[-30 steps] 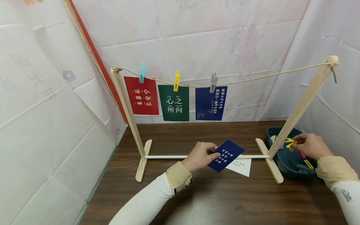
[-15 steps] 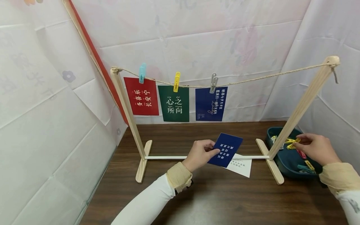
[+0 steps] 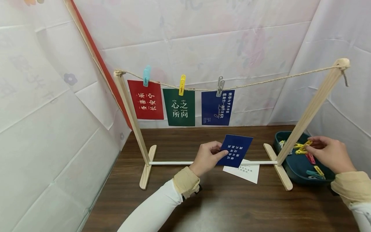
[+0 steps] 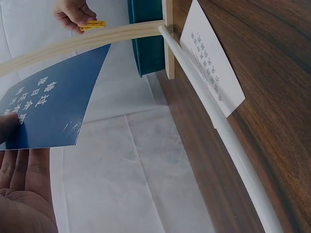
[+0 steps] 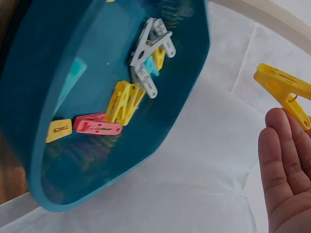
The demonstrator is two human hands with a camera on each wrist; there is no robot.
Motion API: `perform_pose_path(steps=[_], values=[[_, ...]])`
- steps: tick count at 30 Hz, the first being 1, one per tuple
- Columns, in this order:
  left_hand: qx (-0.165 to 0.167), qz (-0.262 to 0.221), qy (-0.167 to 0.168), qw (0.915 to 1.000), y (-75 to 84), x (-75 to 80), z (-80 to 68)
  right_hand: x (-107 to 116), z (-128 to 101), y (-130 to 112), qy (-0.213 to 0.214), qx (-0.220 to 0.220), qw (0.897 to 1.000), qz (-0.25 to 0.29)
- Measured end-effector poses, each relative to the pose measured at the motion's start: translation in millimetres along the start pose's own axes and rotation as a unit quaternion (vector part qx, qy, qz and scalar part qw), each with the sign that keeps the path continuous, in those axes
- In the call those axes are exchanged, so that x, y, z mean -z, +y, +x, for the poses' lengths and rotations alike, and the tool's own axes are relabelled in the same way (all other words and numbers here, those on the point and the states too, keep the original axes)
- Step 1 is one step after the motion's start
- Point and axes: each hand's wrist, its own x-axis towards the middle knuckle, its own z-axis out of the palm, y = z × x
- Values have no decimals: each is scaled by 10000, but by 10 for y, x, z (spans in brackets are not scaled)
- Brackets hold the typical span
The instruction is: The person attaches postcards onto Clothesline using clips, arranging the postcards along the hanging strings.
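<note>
Left hand holds blue card, half-covering white card

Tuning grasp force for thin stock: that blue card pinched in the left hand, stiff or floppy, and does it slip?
Probably fairly stiff: the blue card, pinched at one edge by the left hand, stays flat with no droop. Likely light, since the thumb and fingers alone carry it. Its surface looks smooth, so it may slip under a weak pinch.

Head view overhead; wrist views close-up.
</note>
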Motion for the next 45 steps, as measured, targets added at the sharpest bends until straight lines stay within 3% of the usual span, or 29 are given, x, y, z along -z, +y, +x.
perform_pose_path(steps=[8, 16, 45], values=[[-70, -223, 57, 9997, 41, -1, 35, 31, -65, -129, 7, -223, 9997, 135], [-206, -309, 111, 9992, 69, 4, 62, 65, -100, -221, 226, -149, 9995, 176], [-509, -780, 99, 9956, 270, -77, 256, 144, -170, -533, 559, 658, 9960, 237]])
